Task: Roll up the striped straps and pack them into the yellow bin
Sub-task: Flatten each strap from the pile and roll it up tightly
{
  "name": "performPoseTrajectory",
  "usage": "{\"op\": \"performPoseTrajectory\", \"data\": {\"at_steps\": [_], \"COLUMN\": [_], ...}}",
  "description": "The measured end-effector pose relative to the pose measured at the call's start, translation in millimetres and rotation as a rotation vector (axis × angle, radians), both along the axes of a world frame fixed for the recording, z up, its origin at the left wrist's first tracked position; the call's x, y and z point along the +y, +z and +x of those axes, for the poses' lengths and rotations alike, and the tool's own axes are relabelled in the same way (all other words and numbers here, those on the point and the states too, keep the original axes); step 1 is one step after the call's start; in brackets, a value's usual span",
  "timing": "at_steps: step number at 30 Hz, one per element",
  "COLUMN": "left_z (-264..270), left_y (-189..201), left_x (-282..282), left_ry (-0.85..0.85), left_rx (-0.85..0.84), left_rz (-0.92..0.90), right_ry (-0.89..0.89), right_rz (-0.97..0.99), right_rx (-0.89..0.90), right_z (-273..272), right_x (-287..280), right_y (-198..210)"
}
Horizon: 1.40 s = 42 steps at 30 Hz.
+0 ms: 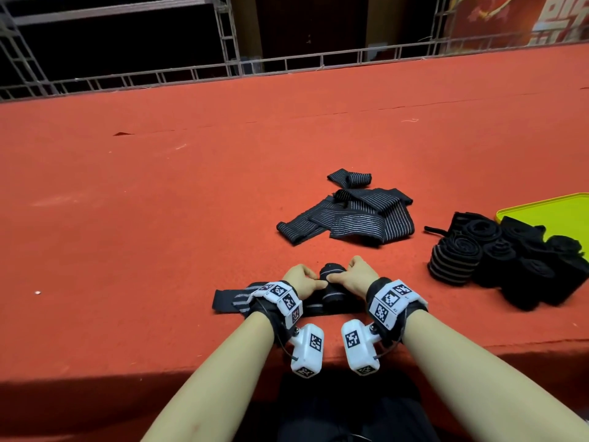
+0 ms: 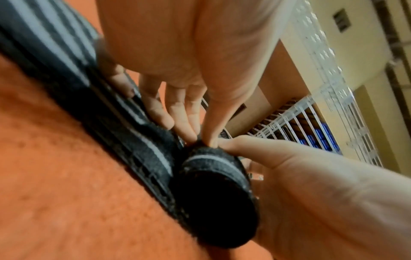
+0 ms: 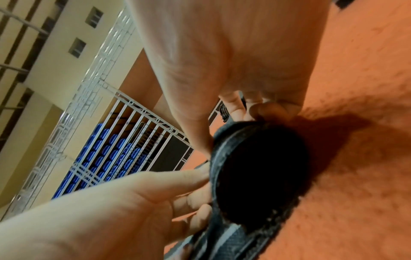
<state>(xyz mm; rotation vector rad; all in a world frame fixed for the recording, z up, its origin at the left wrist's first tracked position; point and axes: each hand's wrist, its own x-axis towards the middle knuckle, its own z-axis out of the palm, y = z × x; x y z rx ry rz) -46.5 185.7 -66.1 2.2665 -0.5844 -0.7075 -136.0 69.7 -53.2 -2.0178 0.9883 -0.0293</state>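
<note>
Lying on the red carpet [image 1: 159, 202], a part-rolled striped strap [image 1: 331, 279] is pinched by the left hand [image 1: 301, 279] and right hand [image 1: 357, 275], roll axis sideways, loose tail trailing leftward; the yellow bin [image 1: 548, 212] is set far right of it.

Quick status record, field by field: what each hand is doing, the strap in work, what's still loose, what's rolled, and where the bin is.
left hand: grips the left end of the roll, fingers curled
right hand: grips the right end of the roll
strap in work: partly rolled, the unrolled tail lying flat toward the left
loose straps: a pile of unrolled ones, beyond the hands
rolled straps: a cluster to the right, beside the bin and partly hiding its near part
yellow bin: at the right edge, partly out of frame
surface: red cloth
</note>
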Motion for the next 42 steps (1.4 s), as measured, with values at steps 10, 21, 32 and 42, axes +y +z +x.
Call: {"op": "performPoseTrajectory", "data": {"at_steps": [10, 21, 32, 42], "left_z": [7, 3, 19, 27], "left_y": [0, 17, 25, 27], "left_x": [3, -3, 17, 44], "left_ry": [0.128, 0.077, 0.108, 0.155], "left_rx": [0.212, 0.126, 0.157, 0.287], "left_rz": [-0.110, 0.124, 0.085, 0.020], "right_ry": [0.134, 0.056, 0.059, 0.190], "right_rz": [-0.187, 0.248, 0.074, 0.369], "right_rx": [-0.013, -0.185, -0.008, -0.150], "right_z": [11, -3, 18, 28], "right_x": [19, -3, 25, 49], "right_y": [11, -2, 8, 19]}}
